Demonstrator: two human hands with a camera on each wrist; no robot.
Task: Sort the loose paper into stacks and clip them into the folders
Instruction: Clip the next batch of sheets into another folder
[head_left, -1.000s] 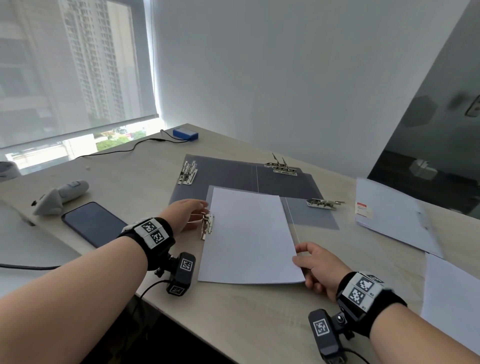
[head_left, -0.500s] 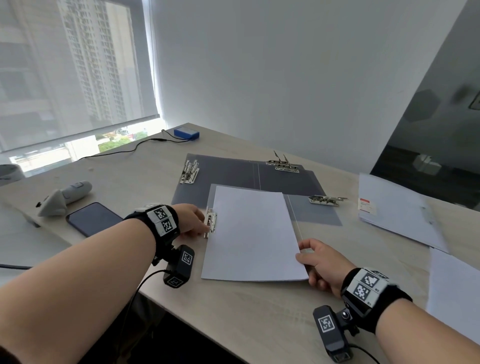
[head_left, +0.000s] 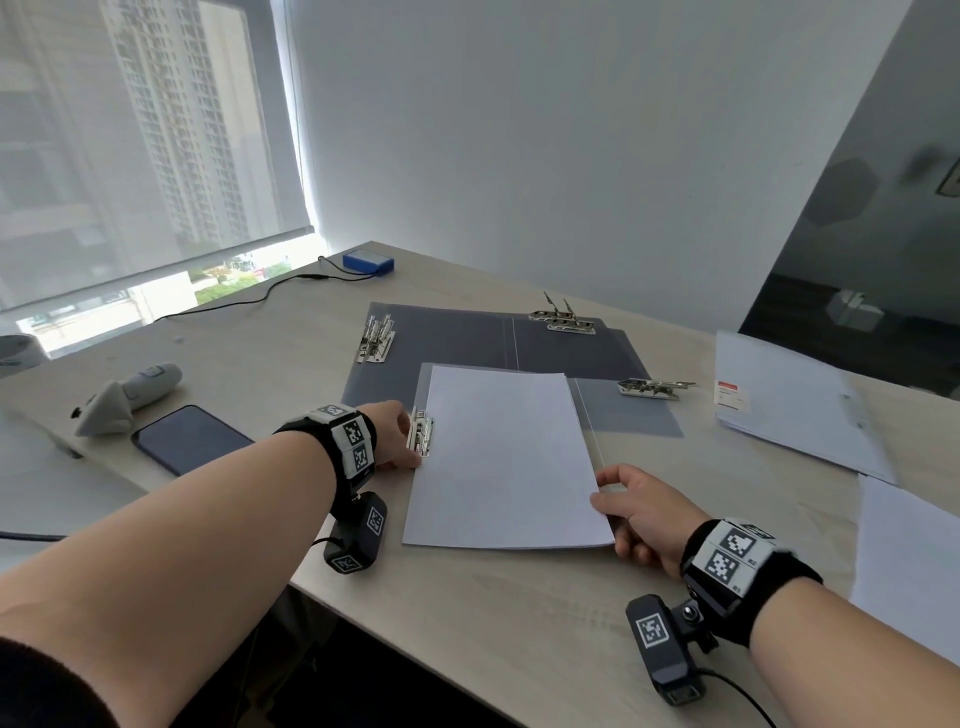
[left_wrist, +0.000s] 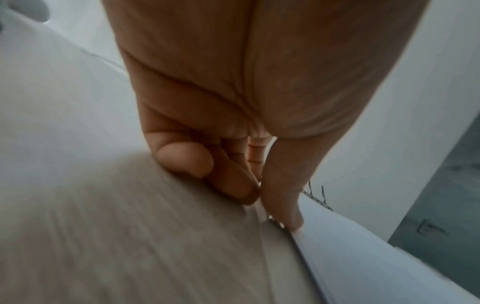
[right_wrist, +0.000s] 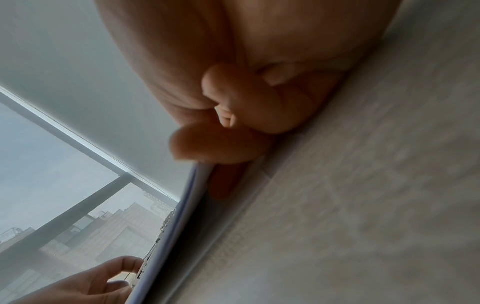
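Note:
A white paper stack (head_left: 504, 457) lies on the near translucent grey folder (head_left: 631, 415), which overlaps a darker open folder (head_left: 467, 340). My left hand (head_left: 395, 436) is at the metal clip (head_left: 422, 439) on the stack's left edge. Its thumb (left_wrist: 283, 197) and a curled finger pinch there, beside the paper (left_wrist: 376, 257). My right hand (head_left: 631, 506) grips the stack's right edge near the front corner. Its thumb (right_wrist: 213, 144) lies on top of the paper edge (right_wrist: 176, 226), with fingers beneath. The left hand (right_wrist: 103, 281) shows at the stack's far side.
Spare clips sit on the near folder's right side (head_left: 652, 388) and on the far folder (head_left: 376, 338). Two more paper piles (head_left: 789, 405) lie at the right. A phone (head_left: 192, 436), a grey device (head_left: 130, 395) and a cabled blue box (head_left: 368, 262) are at the left.
My left hand has slid right and closed on the clip at the stack's left edge. The right hand keeps its hold on the right edge.

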